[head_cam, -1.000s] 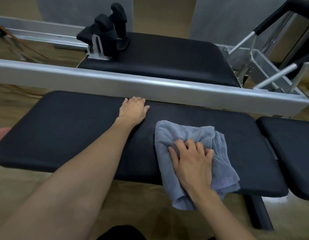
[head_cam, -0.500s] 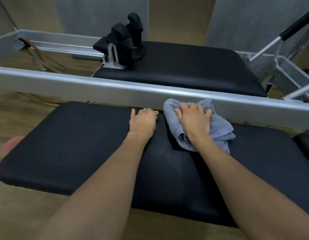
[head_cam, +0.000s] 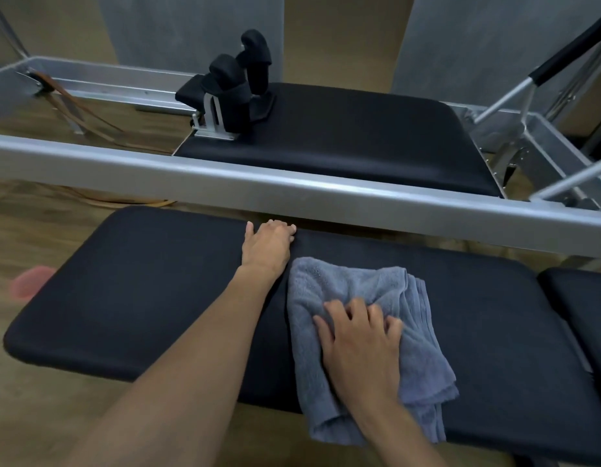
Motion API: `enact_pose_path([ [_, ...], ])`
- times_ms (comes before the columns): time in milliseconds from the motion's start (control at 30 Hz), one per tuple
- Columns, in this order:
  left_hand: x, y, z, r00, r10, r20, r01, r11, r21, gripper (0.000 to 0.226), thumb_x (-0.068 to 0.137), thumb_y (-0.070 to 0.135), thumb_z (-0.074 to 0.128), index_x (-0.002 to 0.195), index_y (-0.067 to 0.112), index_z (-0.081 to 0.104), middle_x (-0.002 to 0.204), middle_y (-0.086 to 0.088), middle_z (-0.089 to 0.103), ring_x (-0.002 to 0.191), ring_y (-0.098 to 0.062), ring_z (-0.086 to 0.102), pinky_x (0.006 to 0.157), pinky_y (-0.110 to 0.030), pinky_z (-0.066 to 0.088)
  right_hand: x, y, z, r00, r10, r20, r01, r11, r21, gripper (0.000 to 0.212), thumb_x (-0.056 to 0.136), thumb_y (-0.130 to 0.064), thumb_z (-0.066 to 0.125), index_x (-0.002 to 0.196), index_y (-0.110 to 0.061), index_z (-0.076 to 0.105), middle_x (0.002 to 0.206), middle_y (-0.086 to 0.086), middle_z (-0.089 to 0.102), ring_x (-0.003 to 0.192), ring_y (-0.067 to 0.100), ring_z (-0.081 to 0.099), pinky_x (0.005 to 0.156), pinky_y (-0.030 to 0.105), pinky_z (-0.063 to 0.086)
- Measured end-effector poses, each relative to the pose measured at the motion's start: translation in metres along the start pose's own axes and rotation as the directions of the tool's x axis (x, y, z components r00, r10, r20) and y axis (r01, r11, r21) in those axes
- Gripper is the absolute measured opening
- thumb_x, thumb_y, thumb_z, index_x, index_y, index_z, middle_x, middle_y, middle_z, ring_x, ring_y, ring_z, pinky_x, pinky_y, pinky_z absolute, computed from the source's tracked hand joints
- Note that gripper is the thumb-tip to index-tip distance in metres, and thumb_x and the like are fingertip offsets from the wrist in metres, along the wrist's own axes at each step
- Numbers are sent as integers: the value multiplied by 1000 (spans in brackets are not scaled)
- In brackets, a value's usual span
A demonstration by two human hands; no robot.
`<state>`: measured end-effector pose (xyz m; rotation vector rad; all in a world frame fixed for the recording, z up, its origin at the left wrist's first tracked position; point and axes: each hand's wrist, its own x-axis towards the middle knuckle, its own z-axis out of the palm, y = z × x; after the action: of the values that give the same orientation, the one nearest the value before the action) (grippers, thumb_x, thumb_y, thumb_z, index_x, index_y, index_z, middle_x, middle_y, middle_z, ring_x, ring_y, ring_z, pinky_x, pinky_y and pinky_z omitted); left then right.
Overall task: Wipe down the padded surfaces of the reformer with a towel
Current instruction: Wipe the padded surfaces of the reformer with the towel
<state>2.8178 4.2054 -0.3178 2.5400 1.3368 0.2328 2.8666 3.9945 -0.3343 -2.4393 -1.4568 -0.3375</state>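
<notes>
A long black padded bench point(head_cam: 141, 291) lies in front of me. A crumpled grey-blue towel point(head_cam: 356, 288) rests on its right half and hangs over the near edge. My right hand point(head_cam: 359, 342) presses down on the towel, fingers bent into the cloth. My left hand point(head_cam: 267, 246) lies flat on the pad at its far edge, fingers together, holding nothing. Behind a silver frame rail point(head_cam: 292, 183) is the reformer's black carriage pad point(head_cam: 359, 136) with two black shoulder rests point(head_cam: 238, 85).
A second black pad point(head_cam: 585, 308) adjoins the bench on the right. Metal footbar tubes point(head_cam: 514, 92) with a black grip rise at the far right. Brown straps point(head_cam: 73, 106) lie inside the frame at the left. Wooden floor surrounds the bench.
My right hand has dragged the towel from the pad's far edge back toward me, to the near edge. My left hand has stayed at the far edge.
</notes>
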Motion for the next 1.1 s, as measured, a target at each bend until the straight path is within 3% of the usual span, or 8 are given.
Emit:
enact_pose_path([
  [133,6,-5,3,1000,11,1,-11,1000,-12,34,101,20,38,128,22,59,133,-2,57,127,-24,46,117,-49,14,31,3,7,998,-65,2,65,998,-12,30,97,-48,34,95,-26,54,85,0,57,78,23,53,74,45,37],
  [233,8,-9,4,1000,7,-24,-8,998,-67,20,96,23,42,89,25,60,112,-4,64,112,-27,53,111,-50,25,84,1,28,999,-35,10,35,999,5,31,99,-47,36,98,-23,55,91,4,61,87,28,56,80,49,37],
  [300,11,-10,3,999,-11,-48,7,997,-79,18,94,20,43,78,26,52,99,-5,67,103,-29,56,106,-48,31,118,-1,45,1000,-14,14,13,999,33,31,100,-47,36,100,-22,55,96,6,63,92,31,56,83,51,37],
  [367,13,-12,3,997,-33,-63,28,997,-67,18,94,18,43,82,22,56,101,-6,68,103,-30,57,102,-45,33,147,-3,58,999,-7,38,5,999,42,32,100,-45,34,100,-21,55,101,8,65,97,33,56,85,53,35],
  [500,3,-18,-1,998,-43,-46,45,999,30,29,97,18,42,119,17,61,125,-4,61,120,-26,52,108,-43,30,189,-5,67,980,0,200,-12,998,62,37,102,-43,28,113,-21,55,116,10,63,109,33,53,92,53,33],
  [600,-6,-34,-18,992,-126,17,123,987,107,38,100,21,39,137,19,48,147,-3,45,138,-24,36,116,-49,20,180,-6,59,993,-35,116,29,998,55,34,101,-43,33,108,-20,57,109,10,64,102,32,55,88,50,35],
  [833,-12,-63,-37,979,-201,35,196,973,120,41,102,24,35,141,19,44,150,-3,41,138,-26,35,115,-49,21,91,-27,29,998,-57,2,57,994,95,21,94,-43,53,94,-22,57,87,6,60,82,28,57,76,47,40],
  [1100,-8,-109,-41,995,-92,36,87,990,107,41,102,27,35,141,22,45,150,-2,42,139,-26,34,116,-51,20,6,-65,7,998,-65,-13,66,997,32,29,93,-46,40,88,-25,59,82,1,58,76,25,55,75,46,38],
])
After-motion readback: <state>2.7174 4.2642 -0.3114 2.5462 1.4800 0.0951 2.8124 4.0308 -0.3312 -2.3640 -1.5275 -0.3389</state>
